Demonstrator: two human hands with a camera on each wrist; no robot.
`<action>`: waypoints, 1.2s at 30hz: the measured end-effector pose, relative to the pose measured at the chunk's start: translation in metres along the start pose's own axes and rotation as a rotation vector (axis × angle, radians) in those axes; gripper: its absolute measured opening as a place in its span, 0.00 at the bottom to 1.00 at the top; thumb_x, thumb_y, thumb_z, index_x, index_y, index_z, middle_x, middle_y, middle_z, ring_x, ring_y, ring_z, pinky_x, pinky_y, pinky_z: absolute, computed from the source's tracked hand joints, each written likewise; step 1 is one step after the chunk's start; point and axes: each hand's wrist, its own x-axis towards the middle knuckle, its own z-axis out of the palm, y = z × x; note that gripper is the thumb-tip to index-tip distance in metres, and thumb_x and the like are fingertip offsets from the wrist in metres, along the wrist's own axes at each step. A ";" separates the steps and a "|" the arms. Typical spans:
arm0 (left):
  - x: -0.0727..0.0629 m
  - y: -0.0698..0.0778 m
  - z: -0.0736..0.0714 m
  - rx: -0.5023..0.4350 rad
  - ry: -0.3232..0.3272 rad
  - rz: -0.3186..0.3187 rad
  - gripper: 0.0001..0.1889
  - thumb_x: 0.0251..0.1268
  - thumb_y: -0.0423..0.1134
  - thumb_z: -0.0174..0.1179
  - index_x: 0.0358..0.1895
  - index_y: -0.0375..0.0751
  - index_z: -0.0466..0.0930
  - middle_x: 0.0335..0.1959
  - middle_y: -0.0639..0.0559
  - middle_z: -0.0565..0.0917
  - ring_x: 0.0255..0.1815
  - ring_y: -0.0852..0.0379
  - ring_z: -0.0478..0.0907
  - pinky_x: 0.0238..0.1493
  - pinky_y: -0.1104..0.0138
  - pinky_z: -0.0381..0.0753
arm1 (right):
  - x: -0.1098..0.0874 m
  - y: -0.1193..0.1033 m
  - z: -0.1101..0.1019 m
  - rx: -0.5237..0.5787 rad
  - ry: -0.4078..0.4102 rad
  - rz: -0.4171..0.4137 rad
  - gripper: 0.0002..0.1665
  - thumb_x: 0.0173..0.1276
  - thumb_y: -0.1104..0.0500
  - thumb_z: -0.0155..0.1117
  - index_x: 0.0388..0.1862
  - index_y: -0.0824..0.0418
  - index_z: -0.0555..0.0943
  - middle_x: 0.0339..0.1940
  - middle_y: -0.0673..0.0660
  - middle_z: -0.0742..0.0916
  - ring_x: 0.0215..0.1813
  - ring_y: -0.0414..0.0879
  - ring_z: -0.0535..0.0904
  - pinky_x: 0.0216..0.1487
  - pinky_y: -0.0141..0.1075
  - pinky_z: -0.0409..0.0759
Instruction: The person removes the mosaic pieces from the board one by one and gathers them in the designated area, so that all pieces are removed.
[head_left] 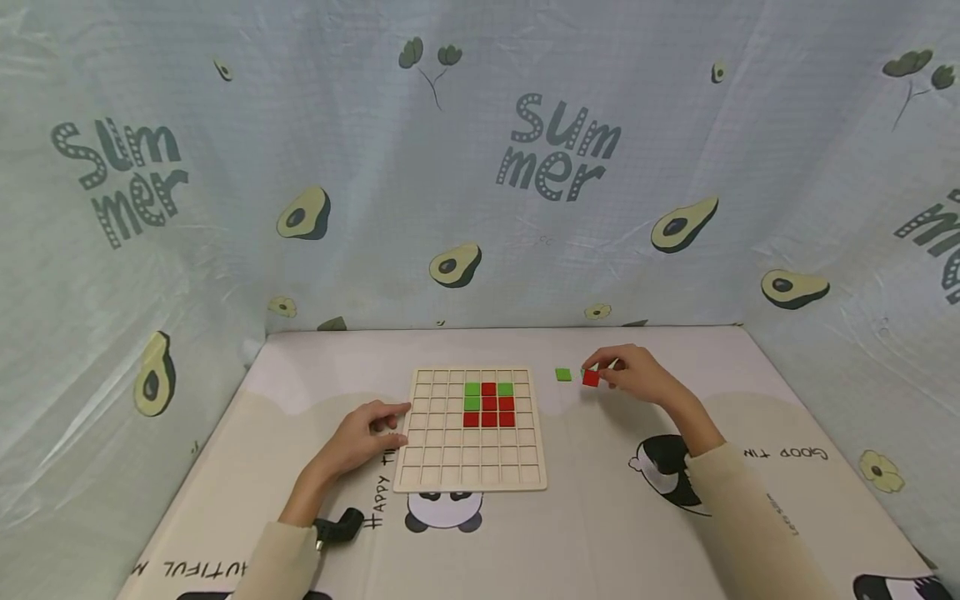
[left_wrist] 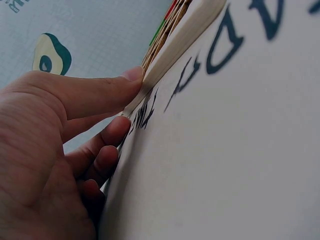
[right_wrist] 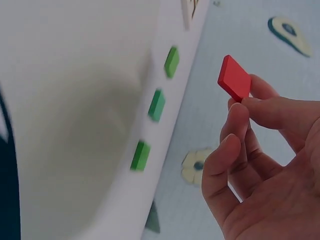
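My right hand (head_left: 633, 371) pinches a red square tile (head_left: 591, 378) between thumb and fingertips, raised above the table at the far right of the board. The right wrist view shows the red tile (right_wrist: 234, 78) tilted, held by one corner. A wooden grid board (head_left: 442, 458) lies flat in the middle. Several red tiles (head_left: 489, 404) and three green tiles (head_left: 472, 389) fill a block of cells in its upper part. At the board's left edge, my left hand (head_left: 363, 435) rests its thumb and index fingertips against the rim, the other fingers loosely bent.
Beyond the board's right side lies a green tile (head_left: 563, 375). In the right wrist view a bluish-green tile (right_wrist: 156, 106) and another green tile (right_wrist: 140, 156) lie in line with it. A printed cloth (head_left: 585, 517) covers the table, and a patterned curtain (head_left: 360, 167) hangs behind.
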 end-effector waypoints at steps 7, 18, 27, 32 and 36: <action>0.000 0.000 0.000 0.003 -0.001 -0.006 0.29 0.61 0.39 0.72 0.67 0.37 0.80 0.39 0.50 0.78 0.40 0.55 0.69 0.42 0.68 0.67 | -0.007 0.031 -0.022 -0.017 0.042 0.078 0.15 0.74 0.68 0.58 0.55 0.64 0.86 0.45 0.63 0.85 0.36 0.48 0.80 0.37 0.36 0.80; 0.000 0.000 0.000 0.003 0.000 -0.002 0.29 0.61 0.39 0.72 0.67 0.37 0.80 0.39 0.50 0.78 0.40 0.55 0.69 0.42 0.68 0.67 | -0.011 0.071 -0.032 -0.022 0.111 0.189 0.17 0.74 0.68 0.53 0.55 0.66 0.86 0.50 0.70 0.84 0.37 0.49 0.79 0.36 0.35 0.79; 0.001 0.000 0.001 0.011 0.000 -0.001 0.29 0.61 0.39 0.72 0.67 0.37 0.80 0.39 0.50 0.78 0.40 0.55 0.69 0.42 0.68 0.67 | -0.008 0.085 -0.023 -0.012 0.116 0.275 0.19 0.71 0.69 0.52 0.54 0.67 0.85 0.46 0.68 0.84 0.33 0.48 0.77 0.36 0.38 0.76; 0.000 0.000 0.000 0.010 -0.001 -0.003 0.29 0.61 0.39 0.72 0.67 0.37 0.80 0.39 0.51 0.78 0.40 0.55 0.68 0.42 0.68 0.67 | -0.008 0.087 -0.019 -0.016 0.124 0.260 0.18 0.71 0.69 0.53 0.55 0.67 0.85 0.47 0.70 0.84 0.36 0.49 0.78 0.36 0.37 0.78; 0.000 0.001 0.000 0.010 -0.001 -0.002 0.29 0.61 0.39 0.72 0.67 0.36 0.80 0.38 0.51 0.78 0.40 0.55 0.68 0.42 0.68 0.66 | -0.009 0.086 -0.017 -0.029 0.123 0.245 0.17 0.70 0.69 0.57 0.55 0.68 0.84 0.49 0.72 0.85 0.38 0.51 0.80 0.37 0.36 0.79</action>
